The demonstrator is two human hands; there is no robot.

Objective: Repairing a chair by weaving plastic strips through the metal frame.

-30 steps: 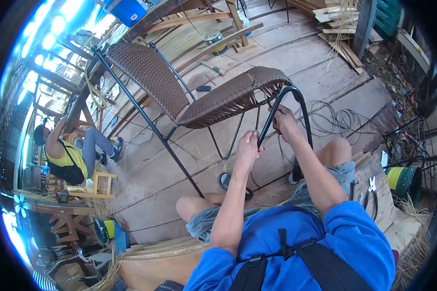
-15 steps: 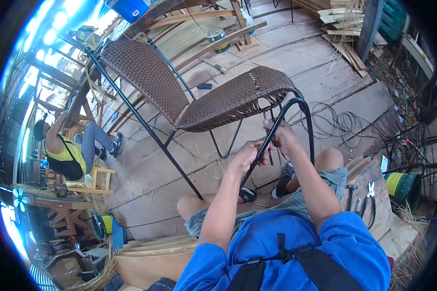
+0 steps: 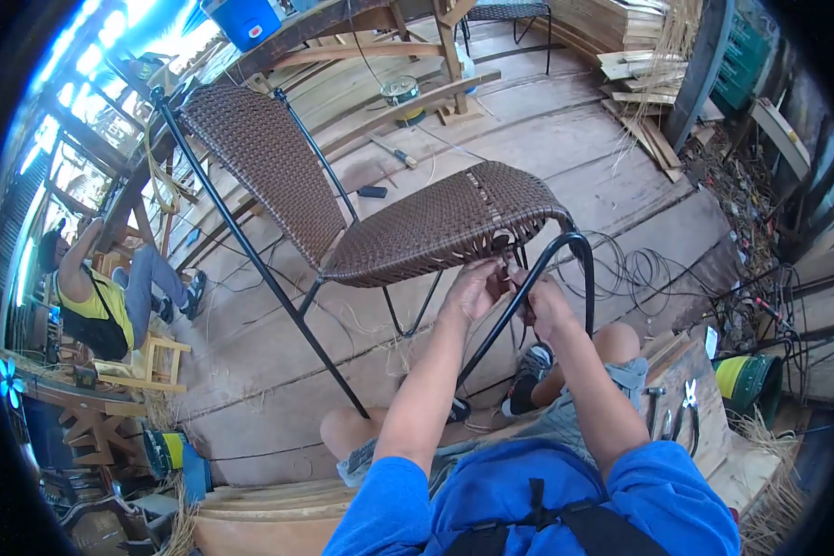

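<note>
A chair with a woven brown seat [image 3: 426,227] and a black metal tube frame [image 3: 283,306] stands in front of me. My left hand [image 3: 475,287] is under the front edge of the seat, its fingers closed, and what they hold is too small to make out. Close beside it, my right hand [image 3: 542,301] is closed on a dark brown weaving strand near the bent front tube. Loose strands hang from the seat's edge down to my hands. My fingertips are partly hidden by each other and the tube.
Pincers [image 3: 688,412] and a hammer [image 3: 654,408] lie on a wooden board at my right. Coiled strand [image 3: 635,273] spreads over the plank floor. A co-worker in a yellow top [image 3: 97,306] sits at the left. A brush [image 3: 398,153] lies behind the chair; wood pieces [image 3: 644,74] are stacked far right.
Both hands have moved up and closer together, from the front tube to the strands under the seat's edge. The view has shifted slightly; the chair appears a little lower and further left.
</note>
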